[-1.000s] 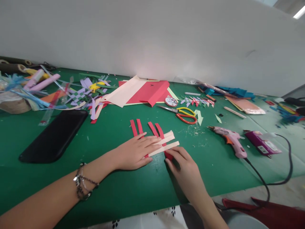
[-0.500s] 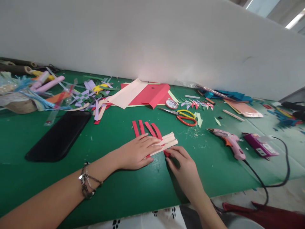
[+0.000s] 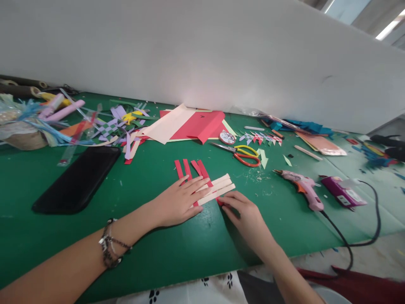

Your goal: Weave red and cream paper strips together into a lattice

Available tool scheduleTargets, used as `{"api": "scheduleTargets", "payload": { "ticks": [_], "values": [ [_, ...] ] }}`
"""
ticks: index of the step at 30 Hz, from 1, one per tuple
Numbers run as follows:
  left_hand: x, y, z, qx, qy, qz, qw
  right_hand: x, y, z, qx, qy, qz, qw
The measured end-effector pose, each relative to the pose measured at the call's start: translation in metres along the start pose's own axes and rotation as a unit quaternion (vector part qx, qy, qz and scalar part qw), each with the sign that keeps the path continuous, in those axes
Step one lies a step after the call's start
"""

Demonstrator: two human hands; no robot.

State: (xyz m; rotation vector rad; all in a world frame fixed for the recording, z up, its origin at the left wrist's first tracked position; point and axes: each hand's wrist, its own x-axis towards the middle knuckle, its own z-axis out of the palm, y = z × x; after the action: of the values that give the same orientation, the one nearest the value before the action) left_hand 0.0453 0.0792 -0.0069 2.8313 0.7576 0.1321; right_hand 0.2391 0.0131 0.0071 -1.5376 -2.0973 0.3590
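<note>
Several red paper strips [image 3: 187, 169] cross several cream paper strips [image 3: 224, 184] in a small weave on the green table. My left hand [image 3: 177, 198] lies flat over the weave's left part, fingers spread, pressing it down and hiding part of it. With thumb and forefinger my right hand [image 3: 242, 211] pinches the near end of a red strip [image 3: 220, 202] at the weave's lower right edge. Toward the far side the other ends of the red strips stick out past my left fingers.
Scissors [image 3: 242, 153] lie behind the weave. To the right are a pink glue gun [image 3: 302, 185] and a purple power block [image 3: 343, 192] with a cord. A black phone-like slab [image 3: 79, 179] lies left. Red paper sheets [image 3: 202, 126] and paper scraps [image 3: 110, 126] lie near the wall.
The rightmost red strip, curved before, now lies straighter, and the cream strips look flatter. My left hand has shifted slightly left; my right hand still pinches the red strip.
</note>
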Motion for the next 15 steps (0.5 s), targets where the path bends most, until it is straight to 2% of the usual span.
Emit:
{"api": "scheduleTargets", "payload": {
  "ticks": [7, 12, 15],
  "values": [
    [0.0, -0.001, -0.001, -0.013, 0.002, 0.006, 1.0, 0.014, 0.008, -0.011, -0.034, -0.088, -0.123, 0.988],
    [0.0, -0.001, -0.003, -0.01, -0.009, 0.001, 1.0, 0.021, 0.011, -0.013, -0.129, -0.1, -0.196, 0.967],
    [0.0, -0.002, -0.004, -0.013, -0.016, 0.0, 1.0, 0.027, 0.012, -0.016, -0.177, -0.093, -0.207, 0.958]
  ]
}}
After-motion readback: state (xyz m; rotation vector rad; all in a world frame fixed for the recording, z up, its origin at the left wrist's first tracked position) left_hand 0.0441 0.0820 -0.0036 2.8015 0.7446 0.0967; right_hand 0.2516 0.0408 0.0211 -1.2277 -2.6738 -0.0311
